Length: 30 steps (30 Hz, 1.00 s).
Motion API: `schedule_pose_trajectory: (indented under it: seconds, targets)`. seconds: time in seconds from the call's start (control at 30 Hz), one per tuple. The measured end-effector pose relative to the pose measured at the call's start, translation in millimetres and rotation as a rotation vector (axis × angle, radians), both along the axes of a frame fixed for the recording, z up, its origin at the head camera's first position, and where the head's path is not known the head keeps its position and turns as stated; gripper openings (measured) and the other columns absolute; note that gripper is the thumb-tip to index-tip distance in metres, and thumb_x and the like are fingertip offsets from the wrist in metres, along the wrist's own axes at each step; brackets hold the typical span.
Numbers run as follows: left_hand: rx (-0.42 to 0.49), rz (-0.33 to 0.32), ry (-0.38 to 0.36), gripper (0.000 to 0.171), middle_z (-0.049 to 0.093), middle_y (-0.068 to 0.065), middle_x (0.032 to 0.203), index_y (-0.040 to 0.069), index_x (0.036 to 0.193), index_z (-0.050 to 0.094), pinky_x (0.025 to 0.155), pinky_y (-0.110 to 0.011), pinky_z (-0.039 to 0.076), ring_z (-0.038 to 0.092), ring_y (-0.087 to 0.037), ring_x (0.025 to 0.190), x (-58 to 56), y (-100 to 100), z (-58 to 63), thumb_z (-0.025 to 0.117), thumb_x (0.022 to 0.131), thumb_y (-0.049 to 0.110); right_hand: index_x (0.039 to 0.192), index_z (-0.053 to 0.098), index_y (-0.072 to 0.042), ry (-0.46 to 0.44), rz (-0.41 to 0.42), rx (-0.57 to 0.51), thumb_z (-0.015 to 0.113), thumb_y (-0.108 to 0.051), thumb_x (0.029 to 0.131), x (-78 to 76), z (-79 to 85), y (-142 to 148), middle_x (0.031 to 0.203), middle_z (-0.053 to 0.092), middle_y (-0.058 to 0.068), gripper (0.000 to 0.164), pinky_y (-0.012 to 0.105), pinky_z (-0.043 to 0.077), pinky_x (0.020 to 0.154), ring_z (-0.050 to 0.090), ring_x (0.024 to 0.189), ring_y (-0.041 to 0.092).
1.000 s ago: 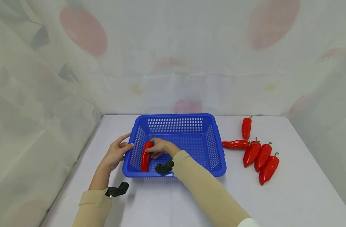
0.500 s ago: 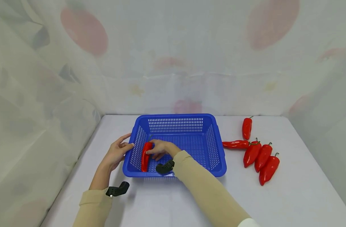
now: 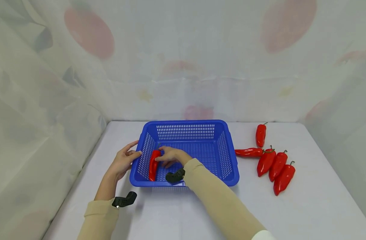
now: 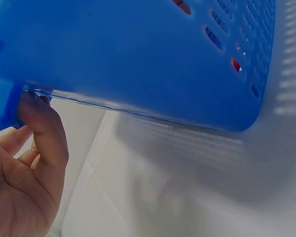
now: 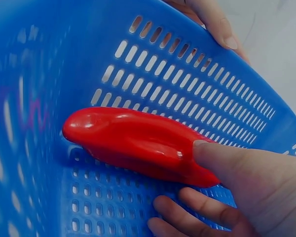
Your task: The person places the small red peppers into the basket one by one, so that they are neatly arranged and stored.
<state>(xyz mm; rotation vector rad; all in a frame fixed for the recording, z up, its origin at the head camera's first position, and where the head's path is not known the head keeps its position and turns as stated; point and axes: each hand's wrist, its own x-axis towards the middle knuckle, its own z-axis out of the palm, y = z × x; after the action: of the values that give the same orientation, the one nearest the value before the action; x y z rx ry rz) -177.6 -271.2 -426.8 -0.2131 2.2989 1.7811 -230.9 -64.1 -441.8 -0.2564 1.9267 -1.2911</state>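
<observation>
A blue plastic basket (image 3: 198,184) with slotted walls stands on the table. My left hand (image 3: 124,160) grips its left rim, thumb on top and fingers curled beneath the edge, as the left wrist view shows. Inside the basket, my right hand (image 3: 172,156) holds a red pepper (image 3: 153,165) near its stem end. The pepper lies lengthwise along the left wall. In the right wrist view, the thumb (image 5: 219,157) presses on the pepper's upper side, while two or more fingers curl below it. The index fingertip is hidden behind the pepper there.
Several more red peppers (image 3: 266,162) lie on the white table (image 3: 318,200) right of the basket, one with its tip close to the basket's wall. A printed white curtain (image 3: 183,96) hangs behind the table and along both sides.
The pepper's stem end has shifted slightly left and down, toward the basket's left wall, with my right hand still at it. My left hand has stayed on the rim.
</observation>
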Motion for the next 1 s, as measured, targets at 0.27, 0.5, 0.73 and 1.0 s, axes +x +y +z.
schedule_pose_trajectory:
  seconds: [0.27, 0.5, 0.73, 1.0]
  targets:
    - [0.001, -0.001, -0.004, 0.064, 0.058, -0.014, 0.102, 0.023, 0.145, 0.028, 0.072, -0.04, 0.056, 0.065, -0.02, 0.08, -1.7, 0, 0.8, 0.061, 0.089, 0.028, 0.139, 0.035, -0.006, 0.049, 0.005, -0.008, 0.059, -0.017, 0.09, -4.2, 2.2, 5, 0.11, 0.059, 0.018, 0.056, 0.043, 0.053, 0.08, 0.062, 0.095, 0.037]
    - [0.003, 0.005, 0.004, 0.064, 0.058, -0.012, 0.099, 0.022, 0.144, 0.029, 0.071, -0.04, 0.056, 0.065, -0.019, 0.078, -2.1, 0, -0.8, 0.061, 0.089, 0.027, 0.132, 0.043, -0.005, 0.233, 0.034, 0.019, 0.055, -0.022, 0.092, -8.3, 10.5, 11, 0.111, 0.06, 0.016, 0.045, 0.042, 0.054, 0.078, 0.062, 0.096, 0.032]
    - [0.015, -0.002, 0.011, 0.064, 0.059, -0.01, 0.096, 0.022, 0.144, 0.029, 0.071, -0.041, 0.056, 0.064, -0.019, 0.078, -2.1, -1, -4.1, 0.061, 0.089, 0.027, 0.133, 0.043, -0.003, 0.314, 0.105, 0.001, 0.053, -0.022, 0.093, -7.9, 27.5, 24, 0.114, 0.058, 0.021, 0.045, 0.045, 0.053, 0.081, 0.06, 0.1, 0.036]
    - [0.022, -0.003, 0.01, 0.064, 0.059, -0.009, 0.094, 0.022, 0.144, 0.03, 0.07, -0.041, 0.056, 0.065, -0.019, 0.077, -0.9, -1, -2.8, 0.061, 0.089, 0.027, 0.128, 0.047, -0.004, 0.385, 0.117, -0.06, 0.055, -0.023, 0.093, -7.2, 43.6, 37, 0.112, 0.059, 0.015, 0.041, 0.046, 0.053, 0.079, 0.059, 0.099, 0.037]
